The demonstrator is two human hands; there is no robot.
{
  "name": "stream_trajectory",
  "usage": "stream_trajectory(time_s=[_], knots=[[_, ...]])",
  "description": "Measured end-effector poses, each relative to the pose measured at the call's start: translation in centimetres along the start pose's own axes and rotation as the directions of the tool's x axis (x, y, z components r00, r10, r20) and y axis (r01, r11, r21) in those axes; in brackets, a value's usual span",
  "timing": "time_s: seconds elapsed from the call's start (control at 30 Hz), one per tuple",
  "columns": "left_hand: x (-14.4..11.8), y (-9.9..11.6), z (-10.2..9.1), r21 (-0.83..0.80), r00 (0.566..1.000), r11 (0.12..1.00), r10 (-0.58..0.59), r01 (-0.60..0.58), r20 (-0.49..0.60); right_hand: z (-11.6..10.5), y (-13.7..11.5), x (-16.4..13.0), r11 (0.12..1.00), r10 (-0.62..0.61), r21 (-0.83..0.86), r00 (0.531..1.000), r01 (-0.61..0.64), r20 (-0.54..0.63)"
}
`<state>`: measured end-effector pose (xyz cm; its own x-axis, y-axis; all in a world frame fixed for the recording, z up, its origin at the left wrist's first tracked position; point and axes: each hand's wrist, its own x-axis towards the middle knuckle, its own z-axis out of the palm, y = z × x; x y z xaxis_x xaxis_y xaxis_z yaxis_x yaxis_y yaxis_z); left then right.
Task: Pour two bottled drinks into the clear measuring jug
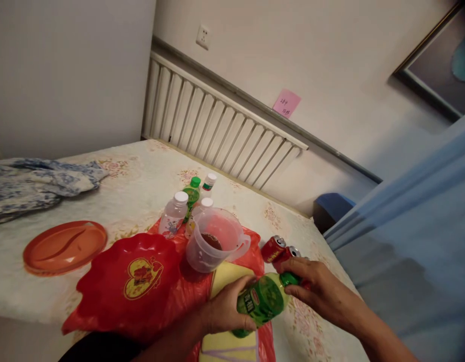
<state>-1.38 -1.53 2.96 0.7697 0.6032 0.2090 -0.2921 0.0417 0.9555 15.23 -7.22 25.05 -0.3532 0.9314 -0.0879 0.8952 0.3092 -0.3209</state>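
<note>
My left hand [230, 306] is wrapped round the body of a green drink bottle [264, 299], which lies tilted with its neck toward the right. The fingers of my right hand [315, 286] are closed on the bottle's green cap [290, 278]. Behind the bottle stands a clear plastic measuring jug [213, 239] with some dark liquid inside. Red drink cans [273, 249] stand just beyond my right hand, which partly hides them. Under the bottle lies a yellow cloth or sheet [232, 347] with lilac lines, on a red plastic bag [268, 337].
Left of the jug are a red scalloped tray [107, 271] and an orange oval plate [66, 246]. Clear bottles with white caps [174, 216], another green bottle [193, 193] and a small white-capped bottle [208, 182] stand behind. Patterned fabric [39, 183] lies far left; a blue curtain [413, 241] hangs right.
</note>
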Motion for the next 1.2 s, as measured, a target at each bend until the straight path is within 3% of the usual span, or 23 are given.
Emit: stream_trajectory(time_s=[0.33, 0.5, 0.6, 0.73, 0.87, 0.93, 1.03, 1.2], knots=[[-1.0, 1.9, -0.4, 0.184, 0.995, 0.982, -0.055, 0.040, 0.078, 1.5, -0.4, -0.8, 0.995, 0.003, 0.104, 0.999, -0.008, 0.050], [-1.4, 2.6, -0.7, 0.118, 0.990, 0.992, -0.067, 0.052, 0.126, 1.1, -0.3, -1.4, 0.967, 0.080, 0.248, 0.994, -0.058, -0.080], [-1.6, 2.6, -1.0, 0.057, 0.977, 0.995, -0.095, 0.086, 0.191, 1.8, 1.0, -1.0, 0.874, 0.209, 0.472, 0.968, -0.120, -0.141], [-2.0, 2.1, -1.4, 0.059, 0.945, 0.986, -0.169, 0.159, 0.279, 5.7, 4.3, 0.5, 0.641, 0.293, 0.754, 0.954, -0.144, -0.067], [-2.3, 1.8, -1.6, 0.088, 0.918, 0.975, -0.223, 0.206, 0.328, 11.6, 6.8, 3.3, 0.480, 0.384, 0.843, 0.922, -0.244, 0.049], [-2.4, 1.7, -1.8, 0.063, 0.901, 0.971, -0.237, 0.230, 0.364, 14.2, 7.3, 4.9, 0.470, 0.446, 0.827, 0.892, -0.310, 0.081], [-2.5, 1.8, -2.0, 0.041, 0.890, 0.971, -0.231, 0.234, 0.394, 16.9, 7.5, 7.2, 0.491, 0.461, 0.804, 0.883, -0.335, 0.087], [-2.4, 1.8, -2.1, 0.030, 0.885, 0.976, -0.207, 0.215, 0.416, 19.1, 7.1, 9.4, 0.570, 0.414, 0.753, 0.907, -0.329, 0.082]])
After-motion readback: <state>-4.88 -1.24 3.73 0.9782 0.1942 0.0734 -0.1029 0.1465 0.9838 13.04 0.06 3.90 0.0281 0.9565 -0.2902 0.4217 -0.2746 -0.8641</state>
